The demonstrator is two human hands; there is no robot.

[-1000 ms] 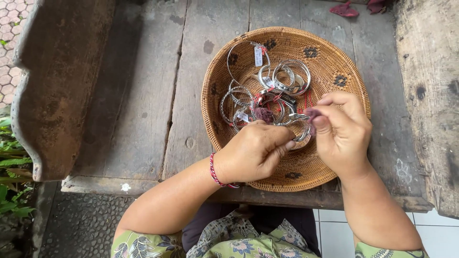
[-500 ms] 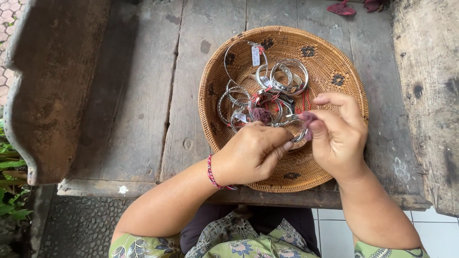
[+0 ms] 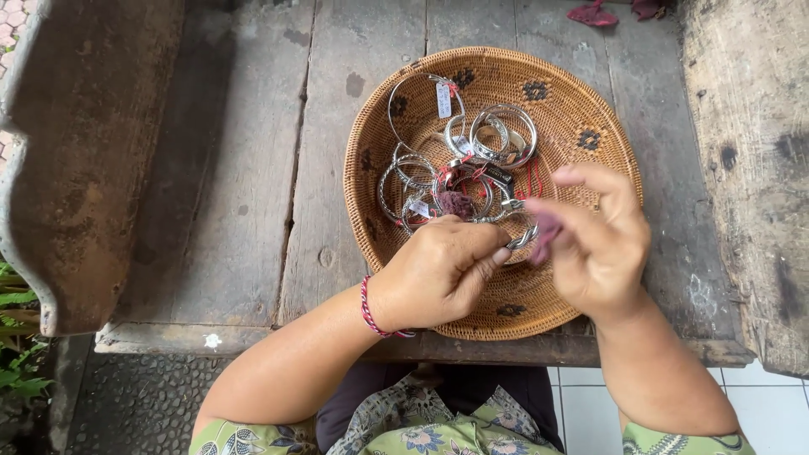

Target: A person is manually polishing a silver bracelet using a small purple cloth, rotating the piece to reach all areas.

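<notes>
While both hands pinch it over the basket's near half, the bangle [image 3: 522, 238] sits between them: left hand [image 3: 438, 274] has thumb and fingers closed on its end, right hand [image 3: 600, 244] is closed on a small purple cloth [image 3: 546, 229] pressed against the metal. Right hand is motion-blurred, so exact finger contact is unclear.

Progress, as a judgement: looks like one bangle being wiped or polished, with the rest not yet in hand. No separate pile of finished pieces shows, so I can't tell how many are done.

Other bangles [image 3: 472, 164] lie heaped in the far half of the basket [image 3: 590, 126], silver, overlapping, some tied with red thread.

Labels: a small white rectangular tag [image 3: 444, 99] hangs on the large thin hoop at the far side; a small dark tag [image 3: 499, 174] lies mid-heap; another pale tag [image 3: 419, 208] lies near the left hand.

Basket is round, woven, tan with dark flower motifs, resting on a worn plank table [image 3: 236, 168]. Red bracelet [image 3: 368, 307] on the left wrist. Red scraps [image 3: 592, 13] on the table's far edge.
</notes>
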